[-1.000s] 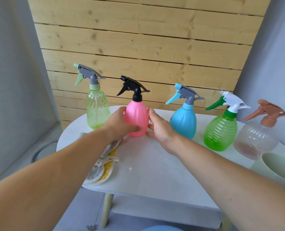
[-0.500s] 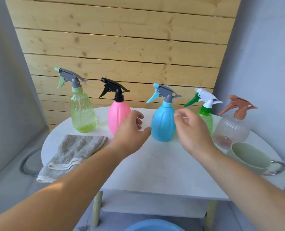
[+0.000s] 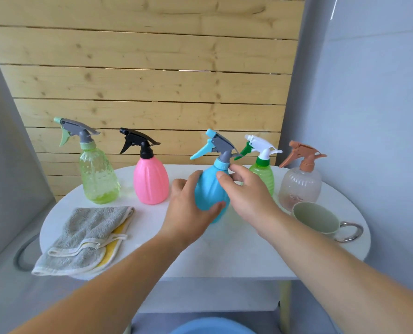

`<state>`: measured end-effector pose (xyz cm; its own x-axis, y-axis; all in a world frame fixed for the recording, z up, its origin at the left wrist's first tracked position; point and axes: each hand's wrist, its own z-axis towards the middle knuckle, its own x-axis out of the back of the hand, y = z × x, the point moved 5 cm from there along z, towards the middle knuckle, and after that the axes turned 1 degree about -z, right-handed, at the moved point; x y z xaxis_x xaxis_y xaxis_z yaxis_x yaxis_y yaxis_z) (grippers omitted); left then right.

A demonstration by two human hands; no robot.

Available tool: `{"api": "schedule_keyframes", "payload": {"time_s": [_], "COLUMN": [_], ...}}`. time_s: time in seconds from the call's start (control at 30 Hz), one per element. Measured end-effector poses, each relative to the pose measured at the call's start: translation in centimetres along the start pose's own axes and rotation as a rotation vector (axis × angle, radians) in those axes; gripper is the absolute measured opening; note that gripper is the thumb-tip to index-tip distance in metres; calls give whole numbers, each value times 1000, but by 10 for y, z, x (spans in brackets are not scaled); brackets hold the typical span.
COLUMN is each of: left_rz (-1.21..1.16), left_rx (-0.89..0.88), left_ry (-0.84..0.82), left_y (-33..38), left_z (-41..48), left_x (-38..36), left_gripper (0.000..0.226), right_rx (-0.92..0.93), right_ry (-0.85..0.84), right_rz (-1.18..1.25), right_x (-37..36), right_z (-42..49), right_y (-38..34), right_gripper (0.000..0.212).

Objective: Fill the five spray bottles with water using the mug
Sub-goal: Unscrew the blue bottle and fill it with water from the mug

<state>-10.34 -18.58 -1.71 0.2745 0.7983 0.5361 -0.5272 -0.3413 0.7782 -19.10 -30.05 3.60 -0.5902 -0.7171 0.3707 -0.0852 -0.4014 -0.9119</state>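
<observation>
Five spray bottles stand in a row on the white round table (image 3: 224, 256): a light green one (image 3: 98, 177), a pink one (image 3: 151, 180), a blue one (image 3: 210, 186), a green one (image 3: 264, 173) and a clear one with a brown trigger (image 3: 299, 186). My left hand (image 3: 191, 208) wraps around the blue bottle's body from the left. My right hand (image 3: 246, 194) touches its upper right side near the neck, fingers spread. A pale green mug (image 3: 316, 219) with a metal handle lies at the right, behind my right forearm.
A grey and yellow folded cloth (image 3: 87, 237) lies on the table's left front. A blue basin rim (image 3: 210, 327) shows below the table's near edge. A wooden slat wall stands behind the bottles, and grey walls close in on both sides.
Both hands left the pink bottle and moved right to the blue one. The left hand now grips the blue bottle, which has come a little forward. The camera view has shifted right.
</observation>
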Motion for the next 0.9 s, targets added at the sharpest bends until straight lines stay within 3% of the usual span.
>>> {"api": "schedule_keyframes", "payload": {"time_s": [0.17, 0.47, 0.7, 0.77, 0.9], "left_rz": [177, 183, 149, 29, -683], "left_rx": [-151, -76, -39, 27, 348], "left_ry": [121, -3, -119, -209, -533], "left_y": [24, 77, 91, 88, 75], "left_z": [-59, -154, -190, -194, -193], "left_x": [9, 33, 46, 47, 48], "left_gripper": [118, 107, 101, 106, 96], "right_rx": [-32, -312, -316, -295, -318], "right_ry": [-5, 25, -69, -78, -144], "right_rz": [109, 623, 765, 771, 855], "right_x": [12, 36, 42, 43, 49], "right_z": [-44, -122, -160, -164, -164], "right_y": [-7, -7, -7, -6, -9], "right_gripper": [23, 11, 12, 17, 39]}}
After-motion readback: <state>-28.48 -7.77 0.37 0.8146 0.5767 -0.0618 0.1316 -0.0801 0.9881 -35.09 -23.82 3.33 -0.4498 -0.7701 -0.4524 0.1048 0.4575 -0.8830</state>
